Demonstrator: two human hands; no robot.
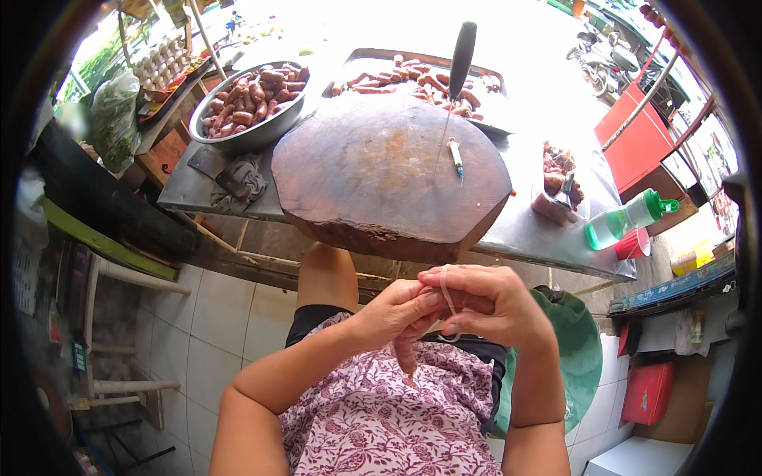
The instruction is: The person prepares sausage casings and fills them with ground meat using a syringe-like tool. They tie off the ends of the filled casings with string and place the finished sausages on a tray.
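Note:
Above my lap, in front of the block's near edge, my left hand [401,309] is closed round a raw sausage [405,356], whose lower end hangs below the fingers. My right hand [496,305] curls over another stretch of the sausage, just right of the left hand. A thin white string [447,292] loops over the right fingers and down between the hands. The thick wooden chopping block [381,170] lies beyond them. On its right side rests a small syringe [456,159] with a blue tip, and a black-handled knife [462,63] stands upright behind it.
A metal bowl [202,131] piled with sausages stands left of the block. Behind is a tray [373,54] of sausages. To the right are a clear container of meat [556,208], a green-capped bottle [627,220] and a red cup [633,244]. A cloth [238,186] lies left.

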